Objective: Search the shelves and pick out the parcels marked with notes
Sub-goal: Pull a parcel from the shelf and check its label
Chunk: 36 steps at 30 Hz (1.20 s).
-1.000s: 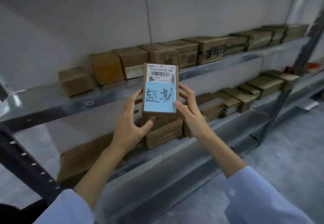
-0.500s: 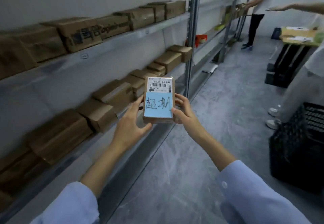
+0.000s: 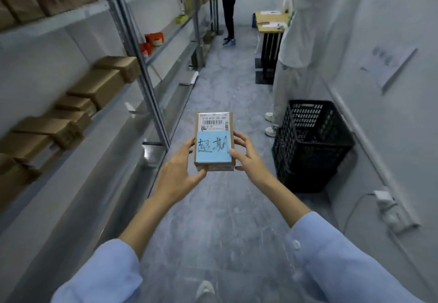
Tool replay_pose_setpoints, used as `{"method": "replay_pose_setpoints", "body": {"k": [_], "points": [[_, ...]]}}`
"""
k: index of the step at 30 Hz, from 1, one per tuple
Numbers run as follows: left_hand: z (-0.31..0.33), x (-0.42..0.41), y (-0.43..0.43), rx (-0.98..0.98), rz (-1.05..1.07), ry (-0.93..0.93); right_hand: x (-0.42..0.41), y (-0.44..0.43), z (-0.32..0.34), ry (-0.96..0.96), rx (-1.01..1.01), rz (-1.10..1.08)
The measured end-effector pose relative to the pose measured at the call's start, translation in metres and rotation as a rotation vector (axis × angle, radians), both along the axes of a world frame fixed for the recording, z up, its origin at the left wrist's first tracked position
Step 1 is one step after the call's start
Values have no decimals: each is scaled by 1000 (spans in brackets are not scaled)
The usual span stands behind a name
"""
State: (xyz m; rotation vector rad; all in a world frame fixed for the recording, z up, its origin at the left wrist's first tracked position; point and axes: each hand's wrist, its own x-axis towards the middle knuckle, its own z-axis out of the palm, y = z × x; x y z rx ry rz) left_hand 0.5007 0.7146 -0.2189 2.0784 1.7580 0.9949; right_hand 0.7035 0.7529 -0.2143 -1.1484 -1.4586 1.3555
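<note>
A small brown cardboard parcel (image 3: 214, 122) with a white barcode label and a blue handwritten note (image 3: 213, 148) is held up in front of me over the aisle floor. My left hand (image 3: 178, 172) grips its left edge and bottom, thumb under the lower corner. My right hand (image 3: 246, 154) holds its right edge, thumb lying on the note's corner. Several more brown parcels (image 3: 97, 84) lie on the metal shelves (image 3: 71, 18) to my left.
A black plastic crate (image 3: 310, 146) stands on the floor at the right wall. A person in white (image 3: 305, 30) stands just beyond it, arm stretched out. Another person (image 3: 228, 13) stands farther down the aisle near a small table (image 3: 270, 22). A shelf upright (image 3: 139, 65) rises at left.
My view has swung right from the shelves to look down the aisle. The parcel stays held in both hands and now sits lower, near the black crate.
</note>
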Motion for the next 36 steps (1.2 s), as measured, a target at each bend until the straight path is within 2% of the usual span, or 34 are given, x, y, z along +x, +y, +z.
{"method": "replay_pose_setpoints", "body": {"k": [12,22,31,36], "points": [[-54,119,219,-102,-216,24,124,169,-42,-27,-155,-196],[-81,196,388,-200,-307,-49,199,324,-74,37,-237,-284],[-130,285,499,-320,-293,-112,294,439,-133,58,-310,-327],[-169,345,566,-384,-203,-39,359,525,-179,28,-383,-273]]}}
